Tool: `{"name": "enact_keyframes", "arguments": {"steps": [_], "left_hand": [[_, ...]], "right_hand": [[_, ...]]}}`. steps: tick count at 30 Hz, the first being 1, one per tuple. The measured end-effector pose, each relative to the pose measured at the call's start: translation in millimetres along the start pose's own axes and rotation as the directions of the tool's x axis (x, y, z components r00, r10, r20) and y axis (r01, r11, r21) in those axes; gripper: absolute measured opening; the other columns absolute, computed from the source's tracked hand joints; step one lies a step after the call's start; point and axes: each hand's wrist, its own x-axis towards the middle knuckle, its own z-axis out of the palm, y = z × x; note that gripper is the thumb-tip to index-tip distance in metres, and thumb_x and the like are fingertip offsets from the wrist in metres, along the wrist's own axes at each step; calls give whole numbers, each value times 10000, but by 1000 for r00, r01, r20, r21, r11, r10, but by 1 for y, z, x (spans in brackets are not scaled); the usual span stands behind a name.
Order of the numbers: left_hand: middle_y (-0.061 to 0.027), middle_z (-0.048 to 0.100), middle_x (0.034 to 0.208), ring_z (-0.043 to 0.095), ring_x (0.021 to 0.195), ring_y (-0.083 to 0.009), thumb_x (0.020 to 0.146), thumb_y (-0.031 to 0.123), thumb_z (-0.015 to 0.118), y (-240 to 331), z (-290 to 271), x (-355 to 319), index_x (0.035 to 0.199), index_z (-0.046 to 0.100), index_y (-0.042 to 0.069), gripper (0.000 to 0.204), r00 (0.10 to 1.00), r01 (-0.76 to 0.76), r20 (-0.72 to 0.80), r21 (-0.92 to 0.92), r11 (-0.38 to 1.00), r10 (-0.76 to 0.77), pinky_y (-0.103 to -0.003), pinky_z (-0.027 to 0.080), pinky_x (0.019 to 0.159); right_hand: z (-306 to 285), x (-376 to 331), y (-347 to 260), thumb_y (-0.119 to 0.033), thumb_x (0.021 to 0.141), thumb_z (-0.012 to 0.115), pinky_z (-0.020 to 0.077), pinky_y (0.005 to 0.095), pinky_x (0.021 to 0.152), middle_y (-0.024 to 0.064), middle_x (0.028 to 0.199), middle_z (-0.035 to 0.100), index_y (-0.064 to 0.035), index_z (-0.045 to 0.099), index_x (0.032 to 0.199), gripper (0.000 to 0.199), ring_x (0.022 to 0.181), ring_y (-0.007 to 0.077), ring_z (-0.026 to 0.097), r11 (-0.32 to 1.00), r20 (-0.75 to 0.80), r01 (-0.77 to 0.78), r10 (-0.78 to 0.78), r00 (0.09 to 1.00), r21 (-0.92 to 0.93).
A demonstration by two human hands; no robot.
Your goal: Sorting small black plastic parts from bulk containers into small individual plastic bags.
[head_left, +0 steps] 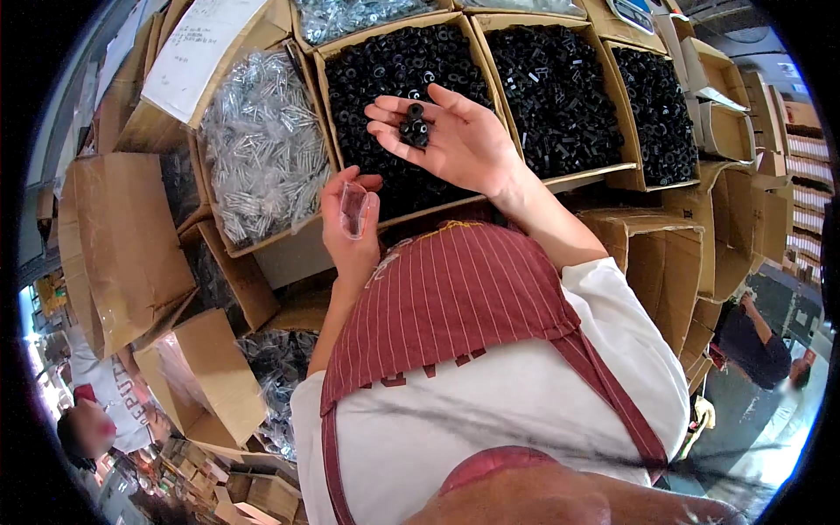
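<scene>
in the head view, a few black rings (414,131) sit on the bent fingers of the right hand (446,140), which is palm up over the cardboard box (389,32), nearer its right edge than its far left corner. the thumb sticks out and the fingers make a loose cup, not a squeeze. some picking up looks done, but a big heap of black rings (372,83) is left in the box, spread almost to its edges. the left hand (348,249) is by the near left corner of the box, its fingers curled around a small clear plastic piece (353,210). it may be a bag or a tub; i cannot tell which. i see no rings in it, and the ones on the right hand are not put down yet. a white paper sheet (197,52) lies by the far left corner of the box of bagged silver pins (258,149). its dark writing is too small to read. the white shirt (490,394) has big dark letters, partly hidden by the striped red apron (446,297). a person (114,398) at the left has letters on the chest too.
</scene>
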Motion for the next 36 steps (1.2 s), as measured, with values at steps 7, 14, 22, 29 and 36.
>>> {"name": "enact_keyframes", "arguments": {"steps": [7,14,22,29,36], "left_hand": [[-121,618,1160,596,1085,-169,978,27,568,2,1,0,1337,454,8,376,1000,28,6,-6,1000,-28,-293,461,951],[-116,618,1154,594,1088,-168,980,37,573,-1,1,-1,1335,464,14,372,1000,14,17,-24,1000,-14,-303,470,954],[-111,620,1136,598,1075,-165,984,43,571,-2,2,-2,1339,461,12,373,1000,-3,12,-29,1000,3,-304,473,954],[-103,630,1123,603,1064,-158,976,45,591,0,2,-2,1330,471,14,375,1000,25,3,-26,999,-25,-292,478,933],[-87,645,1094,619,1031,-154,903,77,687,24,10,11,1272,525,34,405,994,45,86,210,977,-64,-301,483,911]], "right_hand": [[6,-7,0,-132,993,444,358,434,1176,253,1412,455,135,398,1379,472,1350,347,450,996,103,1,7,995,-85],[7,-11,1,17,914,480,369,424,1176,278,1432,435,133,380,1389,499,1358,357,451,991,92,0,12,996,-136],[1,-13,1,63,843,477,358,439,1186,297,1421,440,141,400,1383,550,1371,365,433,992,125,2,14,992,-127],[2,-13,1,43,848,491,364,447,1181,276,1401,478,130,421,1376,540,1362,363,446,988,127,9,11,992,-156],[8,-9,7,-255,1038,494,465,436,1080,140,1150,600,22,590,1100,300,1083,268,609,949,7,43,-43,999,-313]]}}
